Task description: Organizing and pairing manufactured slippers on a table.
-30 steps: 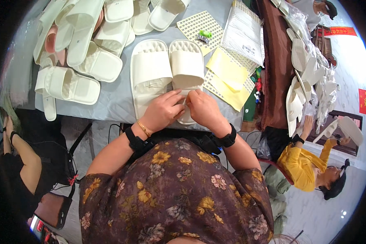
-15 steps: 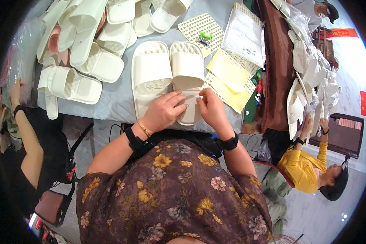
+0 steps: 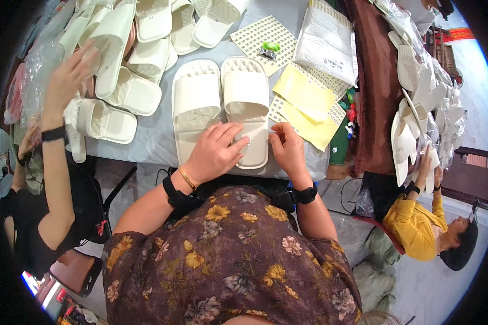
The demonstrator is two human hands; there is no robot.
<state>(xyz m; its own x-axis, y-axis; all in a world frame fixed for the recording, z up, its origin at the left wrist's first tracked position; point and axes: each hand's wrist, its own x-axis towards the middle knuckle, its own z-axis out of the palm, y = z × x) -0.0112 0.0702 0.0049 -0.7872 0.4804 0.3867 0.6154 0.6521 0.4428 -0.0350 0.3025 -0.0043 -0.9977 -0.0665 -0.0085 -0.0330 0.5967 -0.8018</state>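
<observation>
- The left hand (image 3: 216,151) lay flat, fingers spread, across the heels of two cream slide slippers (image 3: 221,108) on the grey table (image 3: 152,143).
- The right hand (image 3: 288,149) pinched a small white sticker (image 3: 253,134) at the right slipper's heel.
- Yellow sheets (image 3: 305,105) lay just beside.

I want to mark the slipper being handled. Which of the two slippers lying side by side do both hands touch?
The right slipper: left hand and right hand meet at its heel; the left slipper is barely touched.
</observation>
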